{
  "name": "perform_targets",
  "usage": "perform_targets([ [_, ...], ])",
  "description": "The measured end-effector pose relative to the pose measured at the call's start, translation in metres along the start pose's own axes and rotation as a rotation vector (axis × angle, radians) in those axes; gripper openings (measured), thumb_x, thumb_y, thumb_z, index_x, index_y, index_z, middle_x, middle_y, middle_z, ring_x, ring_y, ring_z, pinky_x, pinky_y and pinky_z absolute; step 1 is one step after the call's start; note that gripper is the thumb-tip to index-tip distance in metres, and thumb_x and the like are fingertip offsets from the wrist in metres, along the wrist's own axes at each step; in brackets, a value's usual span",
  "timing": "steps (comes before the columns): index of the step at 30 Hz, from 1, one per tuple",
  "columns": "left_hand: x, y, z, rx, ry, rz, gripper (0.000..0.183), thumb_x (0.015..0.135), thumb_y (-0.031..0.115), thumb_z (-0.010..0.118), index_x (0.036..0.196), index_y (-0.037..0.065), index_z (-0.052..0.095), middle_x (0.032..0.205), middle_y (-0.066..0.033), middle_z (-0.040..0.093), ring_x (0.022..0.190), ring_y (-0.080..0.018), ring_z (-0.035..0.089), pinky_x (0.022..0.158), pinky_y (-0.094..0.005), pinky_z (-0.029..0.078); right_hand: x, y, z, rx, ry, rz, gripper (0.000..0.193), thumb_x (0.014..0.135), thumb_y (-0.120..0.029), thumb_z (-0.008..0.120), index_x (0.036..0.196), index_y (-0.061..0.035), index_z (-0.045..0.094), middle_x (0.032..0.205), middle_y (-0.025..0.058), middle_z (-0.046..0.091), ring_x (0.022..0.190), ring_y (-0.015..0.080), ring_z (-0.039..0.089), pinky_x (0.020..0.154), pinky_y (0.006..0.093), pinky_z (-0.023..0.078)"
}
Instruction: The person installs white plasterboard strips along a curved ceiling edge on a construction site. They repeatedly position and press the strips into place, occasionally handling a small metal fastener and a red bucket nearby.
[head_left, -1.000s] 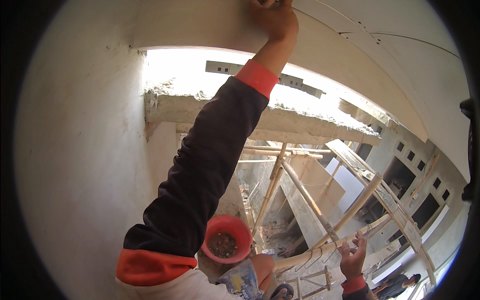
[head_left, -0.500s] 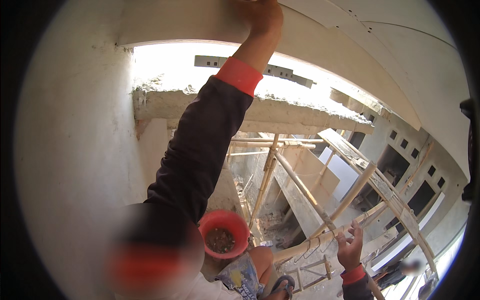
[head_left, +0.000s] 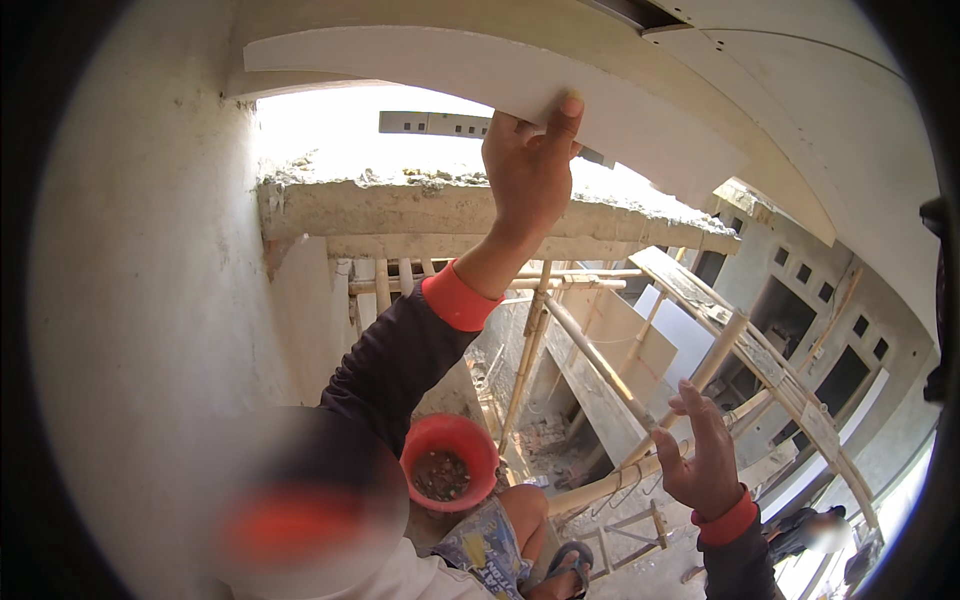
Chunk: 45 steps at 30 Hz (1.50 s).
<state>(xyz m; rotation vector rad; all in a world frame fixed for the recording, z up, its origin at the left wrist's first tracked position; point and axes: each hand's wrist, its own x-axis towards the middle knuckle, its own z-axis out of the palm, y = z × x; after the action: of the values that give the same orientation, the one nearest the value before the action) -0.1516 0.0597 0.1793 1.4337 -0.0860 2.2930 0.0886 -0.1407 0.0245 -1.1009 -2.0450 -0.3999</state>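
My left hand point(head_left: 530, 165) is raised near the ceiling. It grips the lower edge of a long white board strip point(head_left: 400, 62), with its thumb on the near face and its fingers curled behind. The strip runs across beneath the beige ceiling edge, its left end close to the wall. Lower down at the right, my right hand point(head_left: 700, 455) is held up in the air with thumb and fingers apart and nothing in it. Behind that hand are bamboo poles point(head_left: 600, 490) with wire hooks hanging from them. Both sleeves are black with red cuffs.
Beside my bent leg stands a red bucket point(head_left: 450, 435) with rubble in it. A plastered wall point(head_left: 150, 250) rises at the left. Ahead lies a rough concrete beam point(head_left: 400, 215). Bamboo scaffolding point(head_left: 720, 350) stands over a drop, with a person point(head_left: 790, 535) far below right.
My left hand has come down from the ceiling edge, and the white board strip now shows in its grip. My right hand has risen slightly.
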Motion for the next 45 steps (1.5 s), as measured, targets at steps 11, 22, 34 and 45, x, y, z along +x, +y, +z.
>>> perform_targets([
  [11, -0.087, -0.028, 0.017, -0.094, -0.133, -0.257, 0.032, 0.097, 0.025, 0.072, 0.113, 0.0, 0.059, 0.096, -0.0049, 0.071, 0.085, -0.0101, 0.067, 0.073, -0.0258, 0.055, 0.238, -0.069, -0.064, -0.618, 0.335, -0.307, 0.061, 0.087, -0.01, 0.063, 0.146, -0.0072, 0.049, 0.089, 0.0175, 0.071, 0.076, 0.0327, 0.071, 0.066, 0.0444, 0.057],
  [22, -0.1, -0.013, -0.013, -0.096, -0.269, -0.28, 0.03, 0.104, 0.027, 0.06, 0.119, 0.001, 0.059, 0.107, -0.0076, 0.071, 0.095, -0.0152, 0.069, 0.083, -0.0333, 0.06, 0.328, -0.047, -0.097, -0.657, 0.126, -0.034, 0.068, 0.086, -0.002, 0.049, 0.153, -0.002, 0.036, 0.112, 0.0284, 0.069, 0.1, 0.0412, 0.069, 0.087, 0.0493, 0.055],
  [34, -0.114, -0.002, -0.012, -0.004, -0.476, -0.308, 0.028, 0.102, 0.027, 0.064, 0.109, 0.0, 0.061, 0.087, -0.0019, 0.069, 0.078, -0.0071, 0.065, 0.07, -0.0246, 0.053, 0.15, -0.003, -0.061, -0.012, -0.121, 0.087, 0.061, 0.098, -0.038, 0.065, 0.141, 0.002, 0.052, 0.096, 0.0173, 0.068, 0.083, 0.0208, 0.067, 0.071, 0.0346, 0.056],
  [45, -0.148, -0.001, 0.027, 0.018, -0.841, -0.584, 0.034, 0.102, 0.032, 0.063, 0.099, -0.002, 0.068, 0.075, 0.0017, 0.064, 0.067, -0.0017, 0.055, 0.056, -0.0228, 0.045, -0.011, 0.03, -0.008, 0.733, -0.079, 0.565, 0.046, 0.098, -0.021, 0.068, 0.135, 0.0048, 0.054, 0.108, 0.0118, 0.069, 0.09, 0.0165, 0.068, 0.079, 0.0293, 0.056],
])
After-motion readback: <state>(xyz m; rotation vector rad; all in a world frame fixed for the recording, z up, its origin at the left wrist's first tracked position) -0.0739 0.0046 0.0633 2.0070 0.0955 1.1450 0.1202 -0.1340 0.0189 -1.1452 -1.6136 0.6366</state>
